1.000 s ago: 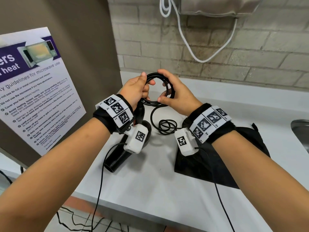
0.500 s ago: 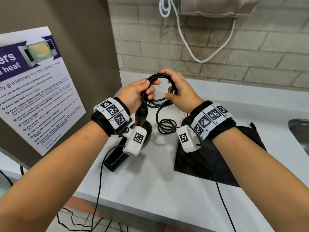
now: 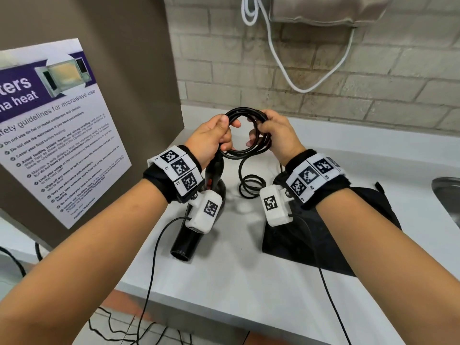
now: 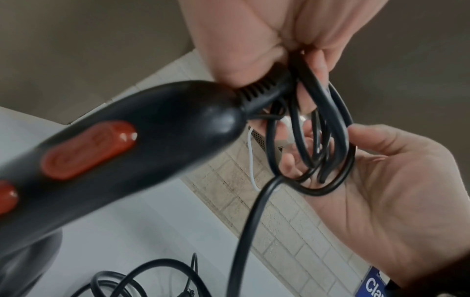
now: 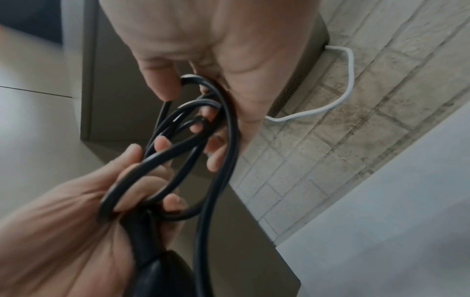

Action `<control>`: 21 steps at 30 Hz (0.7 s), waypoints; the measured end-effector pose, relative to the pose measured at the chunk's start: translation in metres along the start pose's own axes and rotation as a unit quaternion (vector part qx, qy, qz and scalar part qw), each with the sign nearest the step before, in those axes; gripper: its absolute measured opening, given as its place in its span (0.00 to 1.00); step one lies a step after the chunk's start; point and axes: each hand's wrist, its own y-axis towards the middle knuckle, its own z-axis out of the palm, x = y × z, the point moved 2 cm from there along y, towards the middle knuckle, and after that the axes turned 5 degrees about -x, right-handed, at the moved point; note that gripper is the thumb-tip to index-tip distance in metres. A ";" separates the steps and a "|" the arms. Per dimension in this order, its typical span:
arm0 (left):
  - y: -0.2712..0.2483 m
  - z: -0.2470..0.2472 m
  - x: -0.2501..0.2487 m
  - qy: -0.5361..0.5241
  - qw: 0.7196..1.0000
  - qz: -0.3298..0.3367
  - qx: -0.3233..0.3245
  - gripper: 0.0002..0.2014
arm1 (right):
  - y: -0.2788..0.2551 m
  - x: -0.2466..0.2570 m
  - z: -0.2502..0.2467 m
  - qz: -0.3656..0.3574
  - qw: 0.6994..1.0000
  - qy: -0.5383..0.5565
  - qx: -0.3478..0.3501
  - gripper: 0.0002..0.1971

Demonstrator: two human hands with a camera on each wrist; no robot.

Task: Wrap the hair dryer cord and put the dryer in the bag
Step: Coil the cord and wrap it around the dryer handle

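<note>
A black hair dryer [image 3: 185, 242] with orange-red switches [image 4: 86, 149] stands nozzle-down on the white counter, its handle raised. Its black cord [image 3: 245, 113] is looped into a coil held up between both hands. My left hand [image 3: 214, 138] grips the coil's left side at the handle's end [image 4: 257, 94]. My right hand [image 3: 272, 136] grips the coil's right side [image 5: 218, 124]. Loose cord [image 3: 250, 188] trails down from the coil and lies in small loops on the counter. The black bag [image 3: 331, 235] lies flat under my right forearm.
The white counter [image 3: 239, 290] ends at a front edge near me. A microwave poster [image 3: 57, 130] hangs on the brown panel at left. A brick wall with a white cable [image 3: 298, 88] runs behind. A metal sink rim [image 3: 448, 195] sits at right.
Both hands have risen slightly and another turn of cord has joined the coil. The loose cord on the counter has shortened.
</note>
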 end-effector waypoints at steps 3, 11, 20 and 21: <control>0.001 0.000 0.000 0.006 1.000 0.005 -0.004 0.17 | 0.002 -0.003 0.000 -0.041 0.996 -0.074 0.006 0.06; 0.001 -0.003 -0.005 -0.051 0.997 -0.040 0.046 0.12 | 0.004 -0.010 0.003 -0.110 0.984 -0.125 -0.060 0.15; 0.000 -0.008 0.001 -0.041 0.990 -0.024 0.130 0.15 | 0.010 -0.008 -0.004 -0.104 0.992 -0.049 -0.054 0.13; 0.000 -0.005 0.002 -0.036 0.992 -0.017 0.118 0.12 | 0.010 -0.008 -0.005 -0.106 0.992 -0.047 -0.053 0.13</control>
